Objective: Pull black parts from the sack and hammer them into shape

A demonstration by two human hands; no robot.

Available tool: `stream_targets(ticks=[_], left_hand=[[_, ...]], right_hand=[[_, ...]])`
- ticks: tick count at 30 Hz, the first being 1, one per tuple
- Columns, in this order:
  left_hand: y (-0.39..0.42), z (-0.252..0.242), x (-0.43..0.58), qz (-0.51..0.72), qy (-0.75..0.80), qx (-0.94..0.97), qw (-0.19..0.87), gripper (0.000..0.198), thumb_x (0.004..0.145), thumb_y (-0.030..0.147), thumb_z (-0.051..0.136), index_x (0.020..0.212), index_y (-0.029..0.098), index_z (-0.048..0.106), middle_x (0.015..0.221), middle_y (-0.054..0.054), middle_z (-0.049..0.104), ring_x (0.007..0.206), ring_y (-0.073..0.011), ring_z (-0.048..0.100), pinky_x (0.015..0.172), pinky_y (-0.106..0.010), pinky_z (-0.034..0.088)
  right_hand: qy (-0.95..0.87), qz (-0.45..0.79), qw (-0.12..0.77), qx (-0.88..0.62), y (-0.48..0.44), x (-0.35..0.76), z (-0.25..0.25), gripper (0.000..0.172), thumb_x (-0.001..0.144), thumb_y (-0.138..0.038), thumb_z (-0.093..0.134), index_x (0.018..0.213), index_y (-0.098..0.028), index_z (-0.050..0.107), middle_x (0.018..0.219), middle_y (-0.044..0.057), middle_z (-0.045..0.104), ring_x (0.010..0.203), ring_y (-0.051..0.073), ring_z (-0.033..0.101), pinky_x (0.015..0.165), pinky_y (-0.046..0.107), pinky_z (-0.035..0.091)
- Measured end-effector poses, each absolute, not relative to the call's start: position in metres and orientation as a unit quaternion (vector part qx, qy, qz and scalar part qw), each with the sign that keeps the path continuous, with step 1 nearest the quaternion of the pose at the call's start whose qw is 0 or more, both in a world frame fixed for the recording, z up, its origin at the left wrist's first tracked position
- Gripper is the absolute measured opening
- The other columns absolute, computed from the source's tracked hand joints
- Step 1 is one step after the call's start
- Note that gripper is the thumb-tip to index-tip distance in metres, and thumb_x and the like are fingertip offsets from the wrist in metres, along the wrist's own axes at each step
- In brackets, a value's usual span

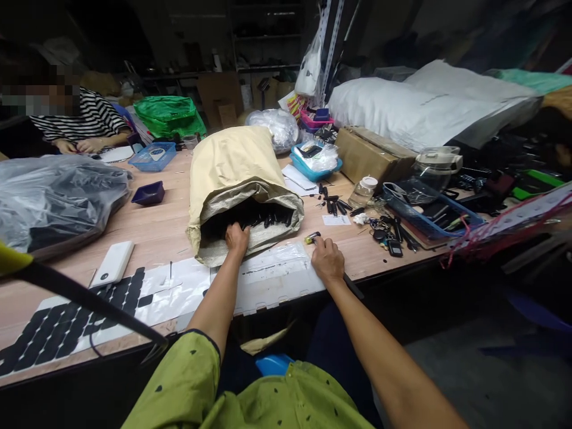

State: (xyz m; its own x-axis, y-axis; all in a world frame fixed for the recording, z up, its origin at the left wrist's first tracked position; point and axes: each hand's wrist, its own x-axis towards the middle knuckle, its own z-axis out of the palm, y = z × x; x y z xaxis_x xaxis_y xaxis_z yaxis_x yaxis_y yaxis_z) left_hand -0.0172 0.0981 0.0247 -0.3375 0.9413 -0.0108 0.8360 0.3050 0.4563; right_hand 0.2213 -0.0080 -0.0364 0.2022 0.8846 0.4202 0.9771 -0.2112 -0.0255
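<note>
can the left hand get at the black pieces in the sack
Probably yes: the left hand sits at the open mouth of the sack, black pieces lying bare just inside.

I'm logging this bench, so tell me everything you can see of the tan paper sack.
The tan paper sack lies on its side on the wooden table, mouth toward the wearer. It looks like thick multi-ply paper, creased, its rim rolled back to show a greyish lining. Small black parts show in the dark opening. The left hand reaches into the mouth, fingers hidden; the right hand, gripping a thin tool, is beside it, apart.
</note>
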Motion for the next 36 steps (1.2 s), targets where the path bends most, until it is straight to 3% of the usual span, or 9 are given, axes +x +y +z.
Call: stream_targets(ticks=[7, 13, 20, 25, 29, 36], left_hand=[[0.048, 0.021, -0.031, 0.234, 0.732, 0.629, 0.116, 0.018, 0.089, 0.028, 0.059, 0.1, 0.019, 0.07, 0.104, -0.011, 0.066, 0.101, -0.0273, 0.061, 0.086, -0.038, 0.05], [-0.014, -0.003, -0.007, 0.27, 0.525, 0.777, 0.219, 0.013, 0.085, 0.025, 0.064, 0.096, 0.023, 0.071, 0.091, -0.004, 0.064, 0.091, -0.0208, 0.057, 0.084, -0.034, 0.049], [-0.015, -0.017, 0.001, 0.267, 0.523, 0.766, 0.263, 0.017, 0.08, 0.022, 0.073, 0.097, 0.024, 0.075, 0.085, -0.003, 0.061, 0.089, -0.0198, 0.057, 0.082, -0.034, 0.048], [-0.013, -0.016, 0.003, 0.269, 0.54, 0.745, 0.284, 0.018, 0.078, 0.022, 0.075, 0.096, 0.025, 0.074, 0.087, -0.002, 0.063, 0.092, -0.0205, 0.057, 0.083, -0.034, 0.047], [-0.015, -0.013, 0.007, 0.278, 0.551, 0.732, 0.287, 0.014, 0.076, 0.02, 0.077, 0.088, 0.023, 0.072, 0.086, -0.002, 0.064, 0.089, -0.0197, 0.057, 0.081, -0.033, 0.047], [-0.015, -0.009, 0.011, 0.274, 0.563, 0.724, 0.29, 0.014, 0.073, 0.017, 0.077, 0.086, 0.022, 0.071, 0.086, -0.001, 0.064, 0.09, -0.0194, 0.058, 0.081, -0.032, 0.046]], right_hand=[[-0.608, -0.147, 0.142, -0.767, -0.008, 0.219, -0.033, 0.032, 0.088, -0.017, 0.047, 0.115, -0.018, 0.064, 0.09, 0.009, 0.057, 0.082, 0.021, 0.05, 0.064, 0.03, 0.031], [-0.608, -0.143, 0.149, -0.767, -0.007, 0.221, -0.036, 0.033, 0.089, -0.018, 0.047, 0.117, -0.018, 0.063, 0.092, 0.01, 0.056, 0.084, 0.022, 0.049, 0.065, 0.031, 0.032], [-0.612, -0.091, 0.177, -0.766, -0.005, 0.227, -0.032, 0.034, 0.09, -0.017, 0.046, 0.116, -0.018, 0.067, 0.093, 0.011, 0.06, 0.084, 0.022, 0.052, 0.066, 0.03, 0.036], [-0.605, -0.015, 0.289, -0.741, -0.014, 0.23, -0.017, 0.036, 0.09, -0.018, 0.045, 0.119, -0.022, 0.068, 0.098, 0.009, 0.066, 0.082, 0.02, 0.058, 0.067, 0.028, 0.043], [-0.63, 0.053, 0.407, -0.659, -0.039, 0.214, -0.004, 0.036, 0.093, -0.025, 0.043, 0.12, -0.021, 0.068, 0.108, 0.01, 0.07, 0.088, 0.02, 0.063, 0.077, 0.032, 0.051], [-0.675, 0.12, 0.414, -0.599, -0.067, 0.181, 0.001, 0.032, 0.092, -0.027, 0.046, 0.112, -0.022, 0.071, 0.099, 0.008, 0.073, 0.089, 0.02, 0.067, 0.084, 0.033, 0.054]])
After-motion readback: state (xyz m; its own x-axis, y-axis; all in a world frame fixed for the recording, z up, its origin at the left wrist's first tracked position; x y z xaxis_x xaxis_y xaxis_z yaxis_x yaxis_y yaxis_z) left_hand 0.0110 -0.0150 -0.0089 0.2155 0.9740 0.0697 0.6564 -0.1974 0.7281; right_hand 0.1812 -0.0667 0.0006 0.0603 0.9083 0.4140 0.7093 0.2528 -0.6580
